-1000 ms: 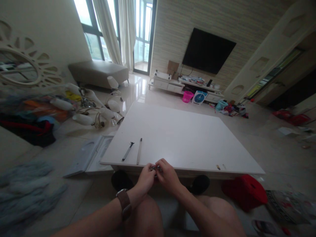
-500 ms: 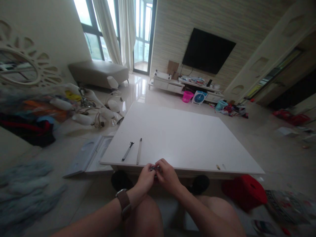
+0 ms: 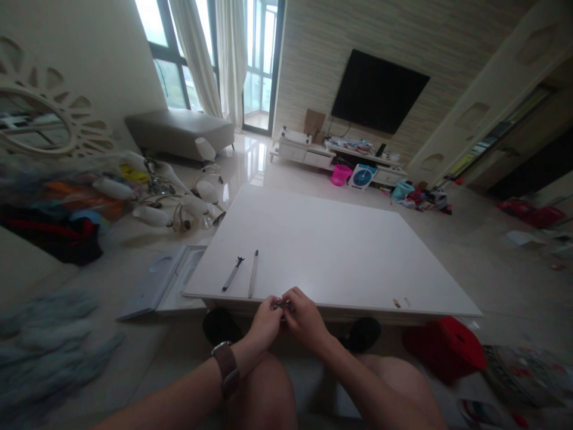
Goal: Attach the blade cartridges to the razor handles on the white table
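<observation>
My left hand [image 3: 265, 325] and my right hand [image 3: 304, 319] meet at the near edge of a low white table [image 3: 331, 251]. Both pinch a small dark metal part [image 3: 282, 305] between their fingertips; it is too small to name. My left wrist wears a brown watch strap [image 3: 225, 364]. On the table to the left of my hands lie a thin dark tool [image 3: 232, 274] and a pale stick [image 3: 253, 273], side by side. My bare knees fill the lower part of the view.
Two tiny bits [image 3: 396, 303] lie near the table's right front edge. A red object [image 3: 443, 352] sits on the floor to the right. A chandelier with white shades [image 3: 170, 197] and a flat grey tray [image 3: 156, 283] lie left. TV stand [image 3: 333, 158] stands beyond.
</observation>
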Demonstrator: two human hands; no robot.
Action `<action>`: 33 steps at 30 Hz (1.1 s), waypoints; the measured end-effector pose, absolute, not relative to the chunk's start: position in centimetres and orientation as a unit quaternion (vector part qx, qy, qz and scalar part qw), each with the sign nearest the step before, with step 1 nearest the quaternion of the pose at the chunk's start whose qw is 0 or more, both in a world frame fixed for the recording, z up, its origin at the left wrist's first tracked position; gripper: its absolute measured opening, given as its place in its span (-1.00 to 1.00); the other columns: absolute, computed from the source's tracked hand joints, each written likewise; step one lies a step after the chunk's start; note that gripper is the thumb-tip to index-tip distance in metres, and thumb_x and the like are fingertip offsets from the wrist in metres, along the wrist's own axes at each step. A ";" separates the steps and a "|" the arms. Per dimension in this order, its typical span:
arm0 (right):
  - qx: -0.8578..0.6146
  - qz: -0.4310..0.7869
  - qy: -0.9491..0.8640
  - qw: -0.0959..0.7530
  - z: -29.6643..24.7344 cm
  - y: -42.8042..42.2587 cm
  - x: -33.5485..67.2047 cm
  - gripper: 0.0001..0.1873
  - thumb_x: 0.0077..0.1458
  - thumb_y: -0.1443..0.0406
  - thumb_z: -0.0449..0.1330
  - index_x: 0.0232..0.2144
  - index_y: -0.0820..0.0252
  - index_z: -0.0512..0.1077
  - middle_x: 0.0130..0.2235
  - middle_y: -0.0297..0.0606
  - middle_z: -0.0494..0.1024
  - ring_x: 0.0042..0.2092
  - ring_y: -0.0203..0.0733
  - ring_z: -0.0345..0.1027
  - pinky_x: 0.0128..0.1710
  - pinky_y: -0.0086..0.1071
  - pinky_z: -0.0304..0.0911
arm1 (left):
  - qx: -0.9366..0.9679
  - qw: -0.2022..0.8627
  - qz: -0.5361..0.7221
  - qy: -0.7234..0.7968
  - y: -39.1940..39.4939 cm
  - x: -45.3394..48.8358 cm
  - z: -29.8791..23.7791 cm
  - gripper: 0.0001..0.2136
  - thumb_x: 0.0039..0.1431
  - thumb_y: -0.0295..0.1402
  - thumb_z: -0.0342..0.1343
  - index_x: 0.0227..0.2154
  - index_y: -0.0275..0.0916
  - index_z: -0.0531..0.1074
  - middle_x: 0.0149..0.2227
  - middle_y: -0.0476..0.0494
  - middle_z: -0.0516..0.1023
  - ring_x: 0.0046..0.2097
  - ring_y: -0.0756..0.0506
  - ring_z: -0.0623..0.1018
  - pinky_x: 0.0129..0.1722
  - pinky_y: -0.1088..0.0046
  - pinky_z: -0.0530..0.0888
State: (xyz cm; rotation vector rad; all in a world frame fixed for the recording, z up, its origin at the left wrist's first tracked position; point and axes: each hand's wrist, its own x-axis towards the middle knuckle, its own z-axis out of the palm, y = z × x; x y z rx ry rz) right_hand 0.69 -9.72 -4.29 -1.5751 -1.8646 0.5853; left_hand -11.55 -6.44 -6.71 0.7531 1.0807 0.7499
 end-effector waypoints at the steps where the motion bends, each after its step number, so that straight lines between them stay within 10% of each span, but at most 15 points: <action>1: -0.596 0.224 -0.706 0.310 -4.2 -9.7 0.7 -0.81 0.17 0.51 0.09 -0.29 0.13 0.37 -0.23 -0.28 0.42 -0.23 -0.21 0.32 -0.22 -0.37 0.20 | 0.340 0.727 0.338 0.491 -6.4 -11.5 -6.7 -0.87 -0.10 -0.53 0.14 -0.45 -0.25 0.34 -0.50 -0.02 0.44 -0.50 -0.01 0.48 -0.53 0.52 0.41; 33: -0.602 0.217 -0.695 0.326 -4.5 -9.5 0.9 -0.88 0.21 0.43 0.11 -0.27 0.14 0.40 -0.23 -0.25 0.48 -0.22 -0.20 0.37 -0.20 -0.35 0.24 | 0.333 0.739 0.322 0.489 -6.5 -11.5 -5.5 -0.87 -0.05 -0.53 0.10 -0.40 -0.23 0.33 -0.44 -0.04 0.48 -0.45 -0.04 0.52 -0.49 0.48 0.47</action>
